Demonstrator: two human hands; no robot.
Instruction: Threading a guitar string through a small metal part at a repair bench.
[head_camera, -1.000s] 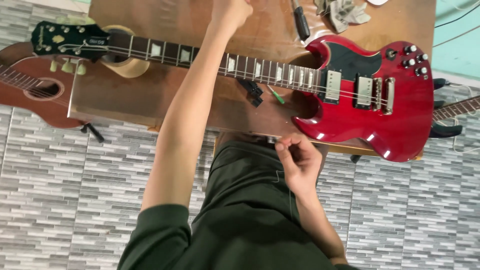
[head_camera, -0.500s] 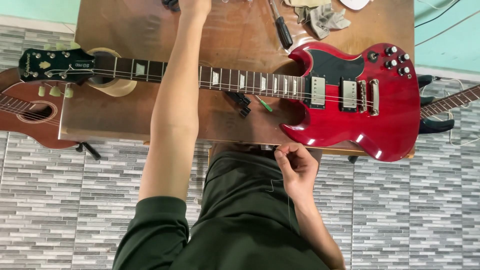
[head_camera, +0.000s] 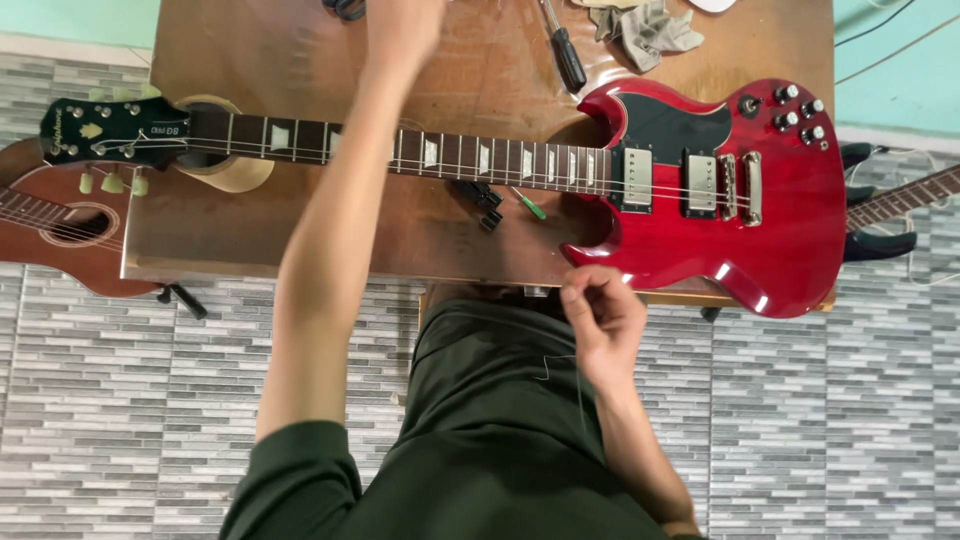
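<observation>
A red electric guitar (head_camera: 700, 190) lies across a brown wooden table (head_camera: 300, 230), neck to the left and black headstock (head_camera: 110, 130) over the table's left end. My left hand (head_camera: 400, 25) reaches over the neck to the far side of the table, blurred; what it touches is hidden. Near the table's front edge, just below the guitar body, my right hand (head_camera: 600, 320) pinches a thin wire string (head_camera: 565, 365) that trails down over my dark green clothing.
A black-handled screwdriver (head_camera: 565, 50) and a crumpled grey cloth (head_camera: 645, 25) lie at the table's far side. A small black tool (head_camera: 480, 195) and a green-handled tool (head_camera: 530, 205) lie by the neck. An acoustic guitar (head_camera: 50, 220) sits at left, another guitar neck (head_camera: 900, 200) at right.
The view has shifted so the table sits lower in frame. My left hand has reached farther across the table. My right hand stays below the guitar body, pinching the string.
</observation>
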